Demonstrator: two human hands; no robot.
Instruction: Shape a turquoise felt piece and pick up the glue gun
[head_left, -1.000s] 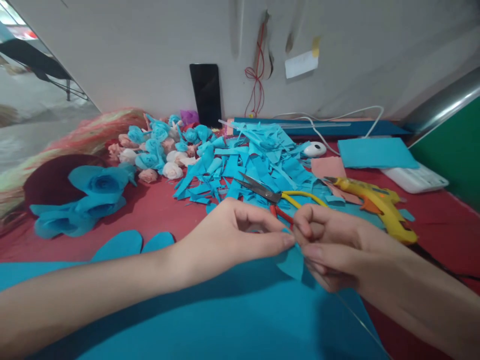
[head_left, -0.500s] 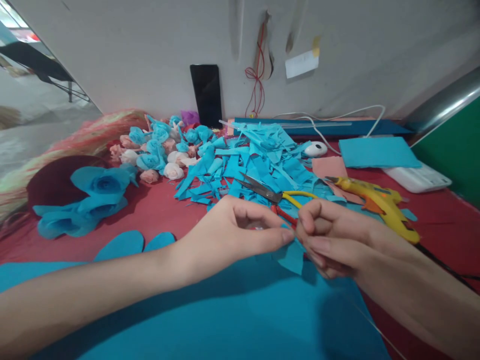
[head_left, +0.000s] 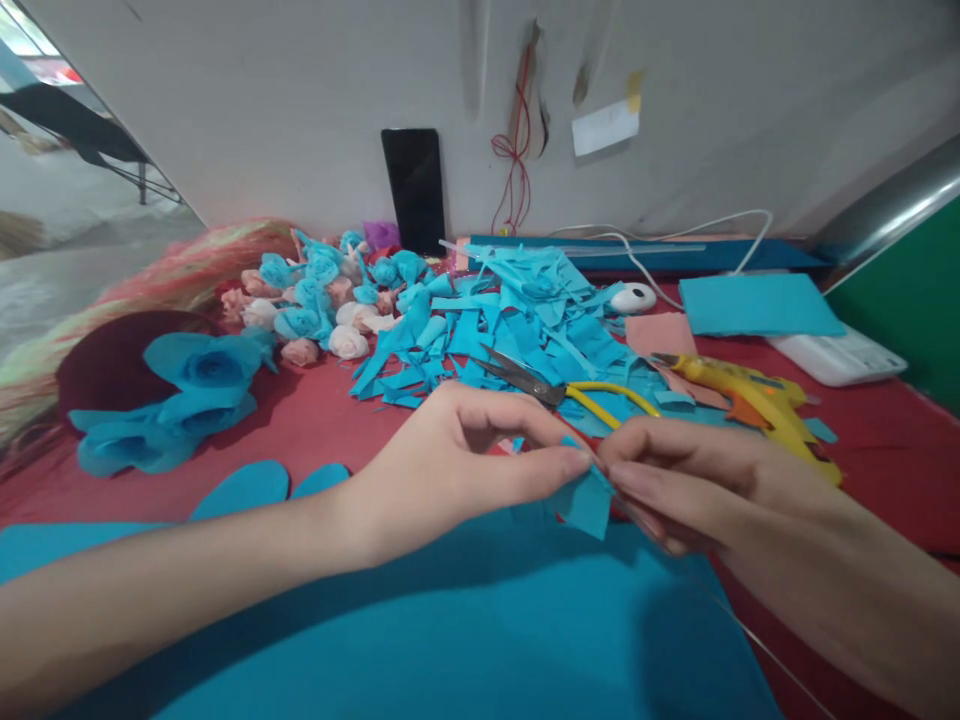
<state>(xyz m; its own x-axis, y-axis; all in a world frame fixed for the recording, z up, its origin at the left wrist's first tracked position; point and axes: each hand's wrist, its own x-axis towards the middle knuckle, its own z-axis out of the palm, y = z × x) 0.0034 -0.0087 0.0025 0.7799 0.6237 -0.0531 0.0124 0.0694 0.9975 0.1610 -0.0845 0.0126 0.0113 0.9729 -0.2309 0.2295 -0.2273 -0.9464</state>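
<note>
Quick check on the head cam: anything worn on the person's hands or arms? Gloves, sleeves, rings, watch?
Nothing worn that shows. The left hand and right hand are bare, no gloves, and no rings show on the fingers. Both forearms are bare to the frame edge: no sleeves, watch or bracelet in view. Nails are short and unpainted.

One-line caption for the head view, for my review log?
Left hand and right hand pinch a small blue foam piece over a blue sheet, scissors and glue gun behind.
</note>
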